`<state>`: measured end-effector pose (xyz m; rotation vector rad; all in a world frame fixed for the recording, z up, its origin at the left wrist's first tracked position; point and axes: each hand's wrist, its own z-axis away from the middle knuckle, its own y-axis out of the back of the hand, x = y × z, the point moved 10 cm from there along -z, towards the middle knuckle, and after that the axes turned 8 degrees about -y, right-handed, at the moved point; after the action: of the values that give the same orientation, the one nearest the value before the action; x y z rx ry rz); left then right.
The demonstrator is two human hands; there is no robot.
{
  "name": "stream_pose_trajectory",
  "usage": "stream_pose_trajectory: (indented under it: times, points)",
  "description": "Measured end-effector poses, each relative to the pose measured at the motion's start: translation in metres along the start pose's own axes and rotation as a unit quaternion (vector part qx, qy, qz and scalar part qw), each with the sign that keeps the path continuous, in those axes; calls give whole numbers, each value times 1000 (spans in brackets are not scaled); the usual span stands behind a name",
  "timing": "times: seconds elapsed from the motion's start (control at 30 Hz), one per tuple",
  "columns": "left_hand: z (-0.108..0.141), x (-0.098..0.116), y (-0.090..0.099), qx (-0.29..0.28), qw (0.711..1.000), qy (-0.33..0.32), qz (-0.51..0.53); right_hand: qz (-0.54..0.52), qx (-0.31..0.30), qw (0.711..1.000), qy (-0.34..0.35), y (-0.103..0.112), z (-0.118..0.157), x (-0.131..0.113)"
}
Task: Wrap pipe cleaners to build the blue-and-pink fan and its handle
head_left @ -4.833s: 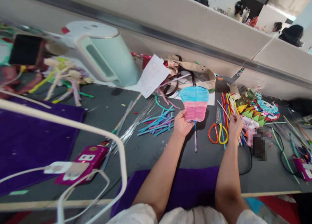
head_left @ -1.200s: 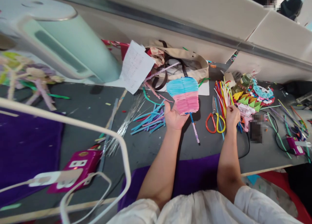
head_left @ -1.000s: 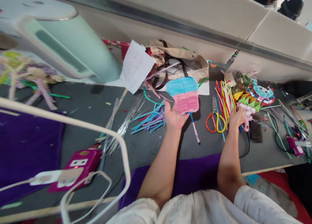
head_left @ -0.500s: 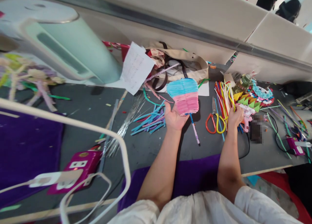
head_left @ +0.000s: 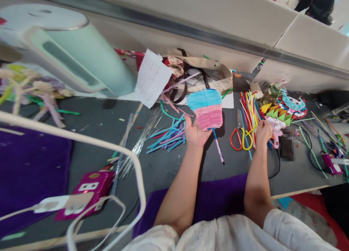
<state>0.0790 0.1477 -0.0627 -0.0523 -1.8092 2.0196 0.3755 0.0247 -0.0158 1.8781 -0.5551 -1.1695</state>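
My left hand, palm up, holds a flat fan-shaped piece made of blue and pink pipe cleaners. Its fingers go out of sight under the piece, while the thumb sticks out at the left. A thin striped handle points down from the piece toward me. At the right, my right hand is closed in a pinch beside a bundle of red, white and yellow pipe cleaners. Whatever its fingertips hold is hidden. Scissors with one red and one yellow handle lie left of that hand.
Blue and purple pipe cleaners lie left of my left hand. A pink glue gun is right of my right hand. Behind are a cloth bag and a glass jar. A white cable arches across the left foreground.
My right hand has turned slightly, and the yellow pipe cleaner that rose by its fingertips now lies bent over the bundle. My left hand and the fan-shaped piece stay nearly still.
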Motion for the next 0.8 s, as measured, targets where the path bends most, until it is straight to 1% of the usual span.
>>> stream_pose_trajectory:
  times: [0.07,0.17,0.27,0.37,0.43,0.47,0.5,0.53,0.6,0.67,0.7,0.73,0.77,0.8]
  points:
    - [0,-1,1,-3,1000,3,-1,32,-12,999,-22,-2,0,8]
    - [0,0,2,-9,1000,0,-1,61,-32,997,-32,-8,3,12]
    - [0,1,0,-14,1000,-5,2,47,-9,998,-44,-3,4,12]
    - [1,2,-2,-9,1000,-6,0,-23,17,999,-35,7,1,11]
    - [2,2,-3,-5,1000,-7,-1,-106,11,994,-13,9,-1,6]
    - [2,1,-4,-7,1000,-6,-1,-163,-2,987,-2,9,-2,3]
    - [2,1,-6,-11,1000,-6,-2,-232,-22,973,4,7,-3,0]
    - [2,1,-8,-18,1000,-5,-4,-307,-49,950,5,4,-2,-3]
    - [2,1,-10,-32,999,-7,-7,-452,-115,884,-7,-4,1,-11]
    - [1,2,-10,-38,999,-13,-11,-557,-167,813,-20,-9,7,-20]
    - [1,2,-10,-39,999,-15,-12,-592,-180,785,-21,-9,10,-25]
    - [0,2,-10,-40,999,-15,-12,-619,-182,764,-18,-6,12,-28]
    - [0,2,-9,-42,999,-14,-12,-641,-171,748,-13,-1,13,-30]
    - [0,2,-9,-43,999,-13,-11,-656,-148,740,-7,5,14,-30]
